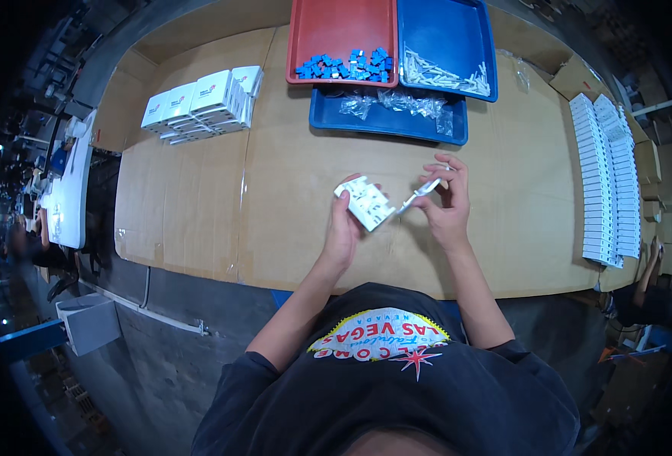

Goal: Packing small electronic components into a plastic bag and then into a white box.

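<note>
Over the cardboard-covered table, my left hand is closed around a white plastic housing, its thumb on the near edge and its patterned face turned up. To the right, my right hand pinches a slim white plastic piece between thumb and fingers, some other fingers raised. The slim piece's lower end is close to the housing's right corner; whether they touch I cannot tell. Its exact kind does not show.
Beyond my hands stand a red tray of small blue parts, a blue tray of white sticks and a lower blue tray of clear plastic bits. Stacked white boxes sit far left; long rows of white units line the right edge.
</note>
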Demonstrator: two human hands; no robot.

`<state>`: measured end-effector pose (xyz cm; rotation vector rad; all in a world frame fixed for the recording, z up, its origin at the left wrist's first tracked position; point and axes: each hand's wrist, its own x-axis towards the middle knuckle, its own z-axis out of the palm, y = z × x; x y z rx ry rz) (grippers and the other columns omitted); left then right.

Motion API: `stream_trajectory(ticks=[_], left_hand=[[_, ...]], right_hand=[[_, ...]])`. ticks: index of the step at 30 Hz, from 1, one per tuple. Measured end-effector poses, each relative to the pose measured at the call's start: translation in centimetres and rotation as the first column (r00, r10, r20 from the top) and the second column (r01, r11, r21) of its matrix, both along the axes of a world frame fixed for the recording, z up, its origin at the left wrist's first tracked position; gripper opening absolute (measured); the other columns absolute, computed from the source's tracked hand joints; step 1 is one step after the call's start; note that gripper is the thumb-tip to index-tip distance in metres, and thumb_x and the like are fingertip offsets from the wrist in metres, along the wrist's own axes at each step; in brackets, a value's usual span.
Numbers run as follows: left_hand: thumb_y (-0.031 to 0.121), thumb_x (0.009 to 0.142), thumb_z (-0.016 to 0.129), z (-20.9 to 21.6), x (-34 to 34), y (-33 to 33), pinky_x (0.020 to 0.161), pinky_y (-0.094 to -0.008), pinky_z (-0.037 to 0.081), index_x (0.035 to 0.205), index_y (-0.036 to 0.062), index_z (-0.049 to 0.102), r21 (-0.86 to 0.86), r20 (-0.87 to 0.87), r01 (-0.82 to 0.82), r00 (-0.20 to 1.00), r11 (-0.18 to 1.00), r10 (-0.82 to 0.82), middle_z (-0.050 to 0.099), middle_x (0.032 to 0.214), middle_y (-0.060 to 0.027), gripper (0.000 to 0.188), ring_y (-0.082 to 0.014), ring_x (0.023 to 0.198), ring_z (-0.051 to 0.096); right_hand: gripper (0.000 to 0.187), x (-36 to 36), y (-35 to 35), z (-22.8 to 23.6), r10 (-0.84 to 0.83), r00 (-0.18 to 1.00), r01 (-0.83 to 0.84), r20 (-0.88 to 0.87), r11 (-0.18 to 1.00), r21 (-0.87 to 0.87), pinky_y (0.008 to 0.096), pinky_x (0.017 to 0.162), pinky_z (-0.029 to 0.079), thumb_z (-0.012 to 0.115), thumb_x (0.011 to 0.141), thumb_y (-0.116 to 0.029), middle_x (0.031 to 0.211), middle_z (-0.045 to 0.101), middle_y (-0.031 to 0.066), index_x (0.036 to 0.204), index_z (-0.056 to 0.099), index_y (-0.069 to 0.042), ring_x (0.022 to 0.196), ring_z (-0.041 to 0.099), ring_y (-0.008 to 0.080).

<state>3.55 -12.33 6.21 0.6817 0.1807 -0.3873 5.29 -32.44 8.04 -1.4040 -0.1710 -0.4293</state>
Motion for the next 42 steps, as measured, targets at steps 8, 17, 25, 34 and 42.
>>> stream_trajectory(ticks=[8, 17, 25, 34, 42], left_hand=[[0.014, 0.105, 0.053, -3.2, -3.9, 5.1, 0.118, -0.0447, 0.037, 0.151, 0.0027, 0.042, 0.837, 0.504, -0.381, 0.816, 0.394, -0.282, 0.047, 0.152, -0.0273, 0.049, -0.0370, 0.141, 0.049], [0.036, 0.104, 0.057, -3.0, -6.1, 6.7, 0.124, -0.0649, 0.016, 0.153, 0.0121, 0.049, 0.892, 0.208, -0.446, 0.549, -0.073, -0.810, 0.037, 0.163, -0.0183, 0.055, -0.0406, 0.153, 0.033], [0.044, 0.103, 0.058, -2.3, -2.9, 5.1, 0.123, -0.0684, 0.015, 0.154, 0.0161, 0.050, 0.896, 0.222, -0.432, 0.633, -0.101, -0.742, 0.035, 0.165, -0.0156, 0.058, -0.0349, 0.157, 0.027], [0.037, 0.101, 0.062, -2.7, -3.2, 4.7, 0.123, -0.0654, 0.015, 0.147, 0.0145, 0.056, 0.888, 0.292, -0.453, 0.688, -0.078, -0.665, 0.042, 0.160, -0.0117, 0.051, -0.0298, 0.155, 0.032], [0.025, 0.095, 0.071, -1.6, -3.9, 4.8, 0.123, -0.0654, 0.018, 0.138, 0.0108, 0.062, 0.871, 0.440, -0.487, 0.716, 0.064, -0.542, 0.049, 0.151, -0.0148, 0.047, -0.0393, 0.151, 0.037]], right_hand=[[0.020, -5.8, -2.4, -2.2, 0.098, 0.995, -0.074, -0.026, 0.527, -0.847, 0.0524, 0.104, 0.050, 0.082, 0.080, -0.014, 0.120, 0.070, 0.0083, 0.095, 0.070, -0.007, 0.111, 0.068, 0.0299], [0.025, -9.2, -2.2, -3.3, 0.079, 0.958, -0.279, -0.275, 0.467, -0.839, 0.0645, 0.121, 0.029, 0.077, 0.091, -0.024, 0.135, 0.065, 0.0077, 0.111, 0.074, -0.008, 0.135, 0.057, 0.0283], [0.024, -3.5, -2.2, -2.3, 0.062, 0.974, -0.222, -0.216, 0.429, -0.876, 0.0630, 0.120, 0.031, 0.071, 0.095, -0.021, 0.129, 0.067, 0.0098, 0.115, 0.074, -0.007, 0.127, 0.061, 0.0292], [0.032, 9.1, 3.4, 0.2, 0.088, 0.996, -0.021, 0.025, 0.487, -0.873, 0.0517, 0.116, 0.040, 0.065, 0.100, -0.031, 0.132, 0.066, 0.0162, 0.115, 0.074, -0.004, 0.126, 0.060, 0.0356], [0.066, 16.5, 5.9, -1.8, 0.066, 0.964, -0.265, -0.258, 0.163, -0.950, 0.0508, 0.112, 0.042, 0.052, 0.103, -0.061, 0.138, 0.060, 0.0269, 0.112, 0.077, 0.000, 0.131, 0.055, 0.0429]])
